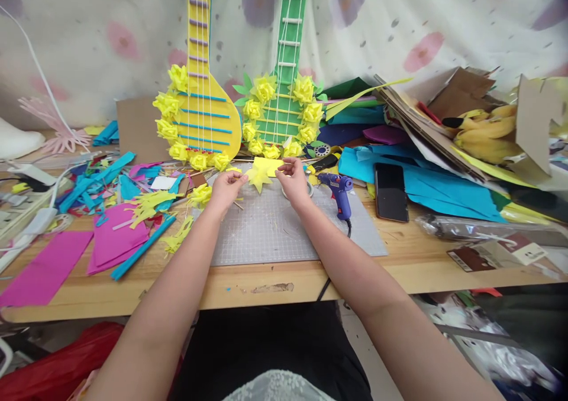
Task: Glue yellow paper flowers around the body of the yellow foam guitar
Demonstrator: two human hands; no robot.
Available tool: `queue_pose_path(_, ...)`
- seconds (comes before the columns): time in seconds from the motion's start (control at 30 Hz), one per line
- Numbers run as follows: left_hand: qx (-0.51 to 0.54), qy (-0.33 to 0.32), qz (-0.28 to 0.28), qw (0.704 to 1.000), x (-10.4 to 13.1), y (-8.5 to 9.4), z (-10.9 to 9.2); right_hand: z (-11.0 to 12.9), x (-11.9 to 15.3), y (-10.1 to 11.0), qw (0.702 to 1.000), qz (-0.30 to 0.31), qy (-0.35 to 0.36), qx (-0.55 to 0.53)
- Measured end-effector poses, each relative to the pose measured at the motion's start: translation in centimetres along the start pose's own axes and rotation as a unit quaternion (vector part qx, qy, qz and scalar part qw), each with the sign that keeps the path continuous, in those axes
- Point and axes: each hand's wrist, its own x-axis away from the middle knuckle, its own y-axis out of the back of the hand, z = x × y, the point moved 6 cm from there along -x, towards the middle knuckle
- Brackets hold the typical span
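My left hand pinches the edge of a yellow paper flower cutout with pointed petals, held above the grey cutting mat. To the right of the cutout is my right hand, its fingers bent and thumb and forefinger a little apart, with nothing visible between them. Just behind the cutout lies a yellow paper piece. A roll of tape sits partly hidden behind my right wrist. Beside my left wrist rests a yellow paper rose.
A blue glue gun stands right of the cutting mat, near a phone. Behind lean a yellow paper instrument and a green one, both edged with yellow roses. Paper scraps cover the left; cardboard piles up right.
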Motion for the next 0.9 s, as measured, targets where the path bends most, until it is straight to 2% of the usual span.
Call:
queue_pose_path(0.17,-0.088,-0.010,0.017,0.996,-1.2,-0.6,0.4,-0.5,0.2,0.4,0.997,-0.018,0.043,0.064)
queue_pose_path(0.3,-0.155,-0.047,0.010,0.987,-2.0,-1.2,1.0,-0.3,0.6,0.1,0.991,-0.014,0.078,0.107)
queue_pose_path(0.4,-0.182,-0.064,0.011,0.981,-2.1,-1.5,1.1,0.1,0.9,-0.3,0.985,-0.005,0.107,0.133)
queue_pose_path(0.53,-0.200,-0.054,-0.001,0.978,-1.7,-1.5,0.9,0.8,1.3,-0.6,0.977,0.012,0.132,0.167)
queue_pose_path(0.63,-0.205,-0.046,-0.018,0.977,-1.4,-1.3,0.8,1.6,1.8,-1.0,0.964,0.049,0.154,0.210)
queue_pose_path(0.8,-0.215,-0.056,-0.021,0.975,-1.2,-1.3,0.6,2.3,3.0,-2.9,0.922,0.157,0.204,0.288)
queue_pose_path(0.9,-0.219,-0.055,-0.021,0.974,-1.1,-1.2,0.4,2.1,3.2,-3.8,0.904,0.184,0.209,0.324)
